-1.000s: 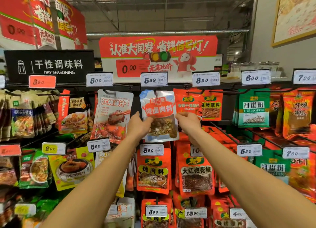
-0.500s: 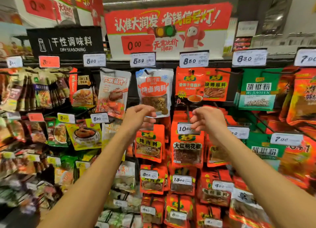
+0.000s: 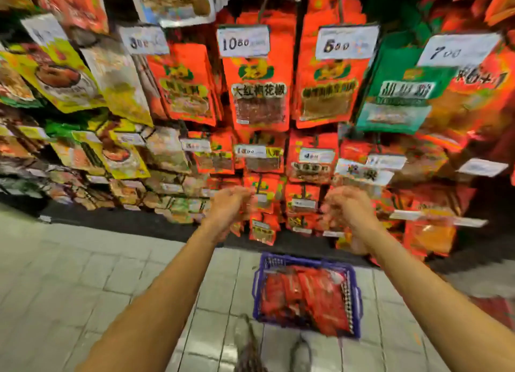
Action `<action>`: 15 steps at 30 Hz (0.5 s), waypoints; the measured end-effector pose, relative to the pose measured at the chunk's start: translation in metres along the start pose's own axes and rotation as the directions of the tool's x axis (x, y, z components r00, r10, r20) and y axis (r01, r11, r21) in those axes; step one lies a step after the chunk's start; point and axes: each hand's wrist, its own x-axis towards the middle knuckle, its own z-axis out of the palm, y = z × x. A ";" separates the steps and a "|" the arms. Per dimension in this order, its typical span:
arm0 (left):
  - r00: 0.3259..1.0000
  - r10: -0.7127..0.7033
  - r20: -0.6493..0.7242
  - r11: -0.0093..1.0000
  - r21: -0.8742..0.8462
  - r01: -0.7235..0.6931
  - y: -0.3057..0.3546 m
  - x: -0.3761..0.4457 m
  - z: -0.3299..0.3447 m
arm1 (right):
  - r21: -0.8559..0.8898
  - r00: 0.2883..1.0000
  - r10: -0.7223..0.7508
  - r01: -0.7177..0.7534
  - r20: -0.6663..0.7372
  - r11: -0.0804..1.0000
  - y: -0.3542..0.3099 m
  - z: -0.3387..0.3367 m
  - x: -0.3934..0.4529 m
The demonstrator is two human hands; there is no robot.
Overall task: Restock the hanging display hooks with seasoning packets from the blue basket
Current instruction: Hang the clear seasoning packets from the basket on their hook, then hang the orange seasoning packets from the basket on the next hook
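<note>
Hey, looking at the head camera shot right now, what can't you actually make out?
- Left hand and right hand, head view: motion blur hides how the fingers lie.
- Red packets in the blue basket: blur makes labels unreadable and the count unclear.
- Lower price tags: too small and smeared to read.
- Top-row packets: cut off by the upper edge.
- Shoes: cropped by the bottom edge.

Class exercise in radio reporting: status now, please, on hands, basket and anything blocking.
Left hand and right hand empty, fingers loosely curled, blurred. Blue basket on floor below, holding red packets. Nothing between hands and basket.
</note>
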 end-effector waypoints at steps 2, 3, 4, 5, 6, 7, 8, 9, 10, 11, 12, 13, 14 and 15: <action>0.991 -0.136 0.018 0.991 0.021 0.136 -0.043 0.008 0.014 | -0.045 0.991 0.123 -0.125 -0.049 0.991 0.051 -0.006 -0.001; 0.981 -0.194 0.017 0.981 0.032 0.193 -0.064 0.012 0.019 | -0.065 0.981 0.181 -0.186 -0.074 0.980 0.075 -0.007 -0.002; 0.968 -0.249 0.011 0.967 0.049 0.248 -0.084 0.016 0.024 | -0.082 0.966 0.236 -0.245 -0.107 0.966 0.100 -0.007 -0.002; 0.952 -0.305 0.008 0.951 0.062 0.304 -0.105 0.021 0.028 | -0.105 0.948 0.286 -0.301 -0.140 0.948 0.124 -0.006 -0.003; 0.933 -0.361 0.010 0.931 0.072 0.359 -0.126 0.026 0.031 | -0.132 0.929 0.332 -0.354 -0.166 0.926 0.148 -0.004 -0.002; 0.911 -0.412 0.012 0.909 0.078 0.410 -0.148 0.033 0.034 | -0.145 0.911 0.371 -0.398 -0.180 0.906 0.175 0.000 -0.002; 0.890 -0.456 0.005 0.886 0.090 0.454 -0.169 0.038 0.037 | -0.136 0.890 0.415 -0.443 -0.191 0.886 0.201 0.004 -0.003; 0.873 -0.488 -0.005 0.868 0.105 0.485 -0.192 0.046 0.038 | -0.127 0.872 0.450 -0.477 -0.194 0.870 0.227 0.009 -0.003; 0.859 -0.512 -0.010 0.852 0.126 0.509 -0.214 0.054 0.040 | -0.118 0.856 0.478 -0.505 -0.197 0.855 0.251 0.015 -0.003; 0.844 -0.536 -0.013 0.835 0.137 0.532 -0.236 0.065 0.042 | -0.112 0.838 0.509 -0.535 -0.194 0.838 0.276 0.021 -0.003; 0.830 -0.557 -0.017 0.820 0.142 0.554 -0.258 0.077 0.044 | -0.120 0.821 0.540 -0.564 -0.186 0.817 0.301 0.025 0.002; 0.815 -0.579 -0.026 0.804 0.148 0.576 -0.283 0.090 0.045 | -0.139 0.805 0.568 -0.591 -0.169 0.795 0.328 0.030 0.008; 0.797 -0.603 -0.037 0.783 0.163 0.601 -0.306 0.102 0.047 | -0.163 0.789 0.596 -0.614 -0.150 0.772 0.355 0.033 0.015; 0.779 -0.624 -0.052 0.761 0.186 0.622 -0.329 0.116 0.050 | -0.174 0.775 0.617 -0.632 -0.139 0.755 0.381 0.036 0.023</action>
